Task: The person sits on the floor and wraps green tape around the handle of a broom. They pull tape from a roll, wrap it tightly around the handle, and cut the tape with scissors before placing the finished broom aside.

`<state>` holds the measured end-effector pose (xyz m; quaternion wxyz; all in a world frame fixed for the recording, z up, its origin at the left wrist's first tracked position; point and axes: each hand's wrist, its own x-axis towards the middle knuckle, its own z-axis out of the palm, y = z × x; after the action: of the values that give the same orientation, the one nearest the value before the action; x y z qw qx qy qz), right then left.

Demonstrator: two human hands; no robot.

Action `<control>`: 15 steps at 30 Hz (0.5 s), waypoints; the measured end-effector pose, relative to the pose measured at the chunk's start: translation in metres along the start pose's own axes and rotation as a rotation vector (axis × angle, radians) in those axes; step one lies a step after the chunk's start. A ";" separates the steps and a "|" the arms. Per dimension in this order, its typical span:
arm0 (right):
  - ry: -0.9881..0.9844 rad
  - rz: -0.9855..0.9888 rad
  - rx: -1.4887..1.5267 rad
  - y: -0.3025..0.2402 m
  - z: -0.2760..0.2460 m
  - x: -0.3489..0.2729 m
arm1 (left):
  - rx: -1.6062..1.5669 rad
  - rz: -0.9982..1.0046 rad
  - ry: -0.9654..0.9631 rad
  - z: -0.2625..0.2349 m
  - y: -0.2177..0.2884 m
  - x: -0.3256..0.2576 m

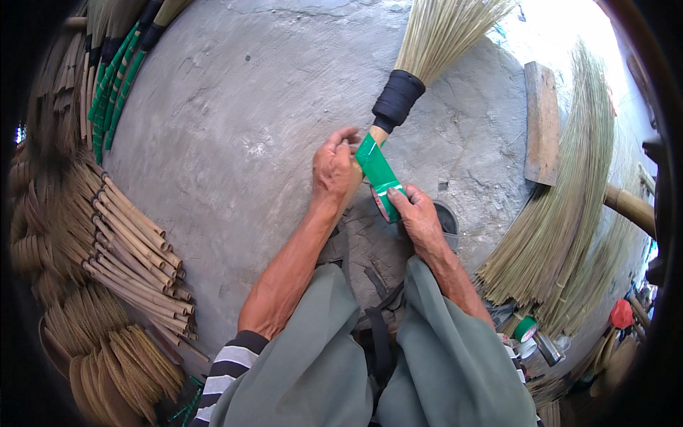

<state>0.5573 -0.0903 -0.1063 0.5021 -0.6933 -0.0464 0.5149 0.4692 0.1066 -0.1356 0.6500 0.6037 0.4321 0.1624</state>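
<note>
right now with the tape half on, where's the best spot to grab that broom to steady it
Probably the black-wrapped neck of the broom, from its left side. It is a firm, round band just past the green tape. The left hand and right hand with the tape roll crowd the handle below.

No labels, signs or screens in sight, and no boxed or bagged goods. Nearest to packaging are rolls of tape: a green roll of tape (385, 201) pinched in the right hand (420, 219), its shiny strip running up to the left hand (334, 171). A second green-and-white tape roll (526, 329) lies on the ground at lower right, beside other small items too blurred to tell.
</note>
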 end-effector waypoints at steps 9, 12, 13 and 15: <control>-0.010 -0.107 -0.232 0.001 0.007 0.004 | 0.609 0.295 0.072 0.067 0.046 0.033; -0.010 -0.137 -0.283 -0.002 0.005 0.004 | -0.106 -0.248 -0.295 0.057 0.048 0.053; -0.018 -0.120 -0.236 -0.003 0.004 0.005 | -0.161 -0.282 -0.329 0.051 0.048 0.057; -0.025 -0.122 -0.231 -0.007 0.004 0.006 | -0.260 -0.342 -0.320 0.043 0.048 0.060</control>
<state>0.5605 -0.0812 -0.1055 0.4489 -0.7359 -0.1538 0.4830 0.5509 0.1337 -0.1175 0.8002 0.4514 0.3949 0.0070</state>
